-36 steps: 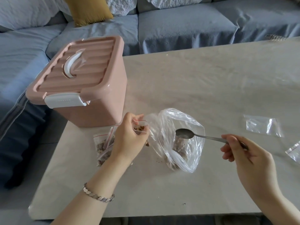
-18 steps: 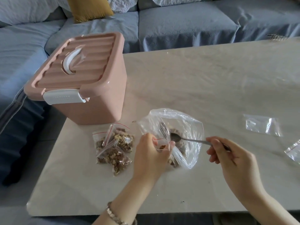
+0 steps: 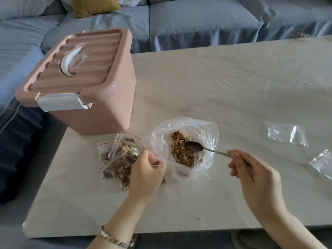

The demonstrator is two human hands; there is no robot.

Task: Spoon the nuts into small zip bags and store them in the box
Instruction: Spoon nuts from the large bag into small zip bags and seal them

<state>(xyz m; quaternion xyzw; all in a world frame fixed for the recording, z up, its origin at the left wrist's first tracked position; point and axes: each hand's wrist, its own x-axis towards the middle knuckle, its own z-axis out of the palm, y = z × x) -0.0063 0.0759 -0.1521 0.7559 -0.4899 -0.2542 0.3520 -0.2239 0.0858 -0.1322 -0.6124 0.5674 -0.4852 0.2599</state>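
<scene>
A big clear plastic bag (image 3: pixel 206 130) lies open on the table with chopped nuts (image 3: pixel 181 150) inside. My right hand (image 3: pixel 255 178) grips a metal spoon (image 3: pixel 195 146) whose bowl sits inside that bag beside the nuts. My left hand (image 3: pixel 145 173) pinches a small zip bag (image 3: pixel 159 159) with a red strip at its mouth, just left of the big bag. Filled zip bags (image 3: pixel 118 159) lie in a pile to the left of that hand. The pink box (image 3: pixel 86 81) stands at the table's far left with its lid on and its white latch down.
Two empty zip bags lie at the right, one flat (image 3: pixel 285 133), one at the frame edge (image 3: pixel 323 163). The pale marble table (image 3: pixel 215 78) ends close to my body. A blue sofa (image 3: pixel 197 20) with a yellow cushion (image 3: pixel 93 5) runs behind and to the left.
My left hand moved right from the pile of filled bags to the big bag's edge with a small zip bag. The spoon dipped lower into the big bag.
</scene>
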